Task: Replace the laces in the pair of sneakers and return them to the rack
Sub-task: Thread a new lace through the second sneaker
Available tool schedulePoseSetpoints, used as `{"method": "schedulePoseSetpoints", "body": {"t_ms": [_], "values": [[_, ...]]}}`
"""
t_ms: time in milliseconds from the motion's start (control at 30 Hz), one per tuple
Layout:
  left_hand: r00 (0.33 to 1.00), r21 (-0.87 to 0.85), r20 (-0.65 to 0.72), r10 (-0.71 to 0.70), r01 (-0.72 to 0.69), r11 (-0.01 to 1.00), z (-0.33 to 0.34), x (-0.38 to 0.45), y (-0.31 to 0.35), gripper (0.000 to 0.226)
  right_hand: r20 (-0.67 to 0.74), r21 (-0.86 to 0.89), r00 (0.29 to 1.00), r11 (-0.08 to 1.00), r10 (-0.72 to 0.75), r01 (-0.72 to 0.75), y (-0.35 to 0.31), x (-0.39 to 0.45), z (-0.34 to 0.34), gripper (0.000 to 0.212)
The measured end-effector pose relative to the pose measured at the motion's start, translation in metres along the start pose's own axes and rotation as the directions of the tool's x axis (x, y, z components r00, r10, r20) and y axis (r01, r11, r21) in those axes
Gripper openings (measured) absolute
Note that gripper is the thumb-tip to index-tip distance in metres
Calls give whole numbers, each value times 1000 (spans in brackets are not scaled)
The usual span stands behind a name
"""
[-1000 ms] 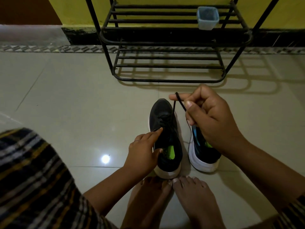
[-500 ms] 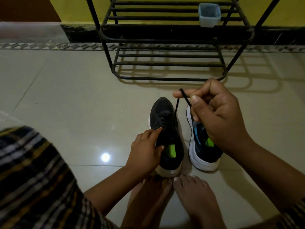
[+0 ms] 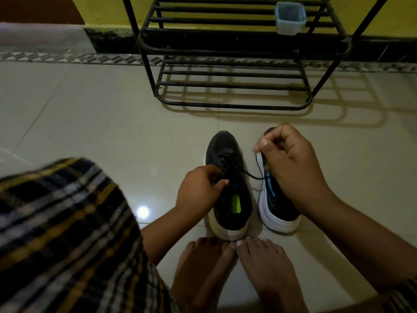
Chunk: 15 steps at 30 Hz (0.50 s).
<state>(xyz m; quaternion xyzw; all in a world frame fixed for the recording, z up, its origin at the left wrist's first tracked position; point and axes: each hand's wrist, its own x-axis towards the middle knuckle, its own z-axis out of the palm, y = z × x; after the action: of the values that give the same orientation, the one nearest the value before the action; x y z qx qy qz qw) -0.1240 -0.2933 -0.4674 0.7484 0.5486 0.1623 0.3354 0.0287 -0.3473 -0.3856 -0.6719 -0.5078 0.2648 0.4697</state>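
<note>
We are sitting on the tiled floor (image 3: 90, 123) facing the black metal rack (image 3: 232, 50), whose lower bars are holding no shoes while a small translucent blue tub (image 3: 290, 18) is sitting on an upper shelf; we cannot tell whether anything is in it. Between us and the rack the two sneakers are standing side by side, heels towards our bare feet (image 3: 237, 267). We are working on the left sneaker (image 3: 228, 190), with its green insole showing, while the right sneaker (image 3: 276, 213) is waiting just beside it, partly hidden under our arm. Our left hand (image 3: 198, 195) is resting on the left sneaker, its fingers curled in at the eyelets and seemingly pinching the lacing. Our right hand (image 3: 291, 163) is hanging above the right sneaker with fingers bunched and thumb pressed to forefinger; the black lace (image 3: 252, 176) is running from the eyelets towards it, though what they pinch is blurred. We are judging that a hard pull could drag the lace end back out of an eyelet, or tip the light sneaker over if the left hand is loosening.
</note>
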Motion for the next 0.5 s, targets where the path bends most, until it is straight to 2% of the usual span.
{"method": "schedulePoseSetpoints", "body": {"t_ms": [33, 133, 300, 500], "values": [[1000, -43, -9, -26, 26, 999, 0, 0, -1, 27, 47, 102, 998, 994, 43, -47, -2, 4, 0, 13], [995, -145, -12, -100, 98, 985, 0, -1, -2, 22, 79, 88, 992, 990, 99, -106, 3, -1, 5, 15], [990, -207, -12, -139, 133, 969, 0, -1, 0, 18, 150, 119, 974, 975, 171, -189, 11, 0, 4, 22], [980, -294, -7, -197, 186, 937, 1, -2, -8, 17, 190, 124, 941, 944, 279, -305, 18, -1, 2, 9]]}}
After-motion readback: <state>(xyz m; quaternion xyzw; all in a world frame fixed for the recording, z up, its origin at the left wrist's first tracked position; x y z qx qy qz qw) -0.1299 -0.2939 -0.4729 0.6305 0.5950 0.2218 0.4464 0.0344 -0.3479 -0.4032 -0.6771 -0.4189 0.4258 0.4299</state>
